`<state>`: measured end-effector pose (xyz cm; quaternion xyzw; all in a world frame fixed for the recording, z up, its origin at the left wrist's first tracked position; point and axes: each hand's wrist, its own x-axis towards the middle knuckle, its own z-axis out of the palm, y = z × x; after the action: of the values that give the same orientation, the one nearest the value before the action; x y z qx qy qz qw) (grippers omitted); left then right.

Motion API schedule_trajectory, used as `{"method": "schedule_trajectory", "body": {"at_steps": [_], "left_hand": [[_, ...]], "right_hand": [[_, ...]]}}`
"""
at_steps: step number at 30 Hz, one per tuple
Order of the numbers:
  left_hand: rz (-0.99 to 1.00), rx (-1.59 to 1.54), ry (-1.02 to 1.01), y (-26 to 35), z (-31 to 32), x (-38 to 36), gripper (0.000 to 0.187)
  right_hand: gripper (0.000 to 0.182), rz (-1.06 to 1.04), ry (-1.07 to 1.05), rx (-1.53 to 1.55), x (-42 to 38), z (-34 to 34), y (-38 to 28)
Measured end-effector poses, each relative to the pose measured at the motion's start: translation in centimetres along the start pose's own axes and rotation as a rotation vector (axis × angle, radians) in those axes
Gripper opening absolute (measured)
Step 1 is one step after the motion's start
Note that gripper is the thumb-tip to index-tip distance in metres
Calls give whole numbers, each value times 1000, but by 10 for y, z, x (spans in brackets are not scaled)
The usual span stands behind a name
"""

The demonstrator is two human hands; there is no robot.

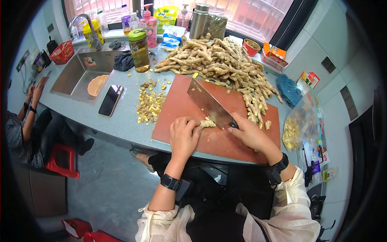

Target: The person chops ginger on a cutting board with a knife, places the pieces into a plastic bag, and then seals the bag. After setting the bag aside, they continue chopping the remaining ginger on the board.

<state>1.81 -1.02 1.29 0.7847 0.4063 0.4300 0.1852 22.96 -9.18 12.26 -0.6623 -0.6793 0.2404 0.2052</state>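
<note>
A broad cleaver point(209, 103) stands over the reddish-brown cutting board point(173, 107), its handle gripped in my right hand point(249, 131). My left hand point(184, 132) has its fingers curled on the board and holds a small piece of ginger point(207, 123) against it. The blade is beside that piece, on its right. Behind and partly on the board lies a large heap of ginger roots point(225, 60). Smaller ginger pieces point(256, 109) rest on the board's right part. Left of the board are yellow ginger trimmings point(149, 105) on the counter.
A phone point(111, 101) lies near a sink point(72, 86) holding an orange bowl point(96, 85). A lidded bottle point(139, 52) stands behind the trimmings. At right is a plastic bag of ginger point(292, 131). Another person point(24, 133) sits at far left.
</note>
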Motion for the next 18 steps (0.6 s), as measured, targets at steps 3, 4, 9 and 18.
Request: {"method": "schedule_trajectory", "body": {"at_steps": [3, 4, 9, 18], "left_hand": [[10, 2, 17, 0, 0, 1, 12], [17, 7, 33, 0, 0, 1, 12], [10, 3, 24, 2, -2, 2, 12], [-5, -1, -2, 2, -2, 2, 11]], "right_hand": [[36, 20, -51, -39, -3, -6, -8], [36, 41, -68, -39, -4, -6, -9], [37, 45, -73, -47, -5, -5, -6], [39, 64, -102, -77, -3, -5, -7]]}}
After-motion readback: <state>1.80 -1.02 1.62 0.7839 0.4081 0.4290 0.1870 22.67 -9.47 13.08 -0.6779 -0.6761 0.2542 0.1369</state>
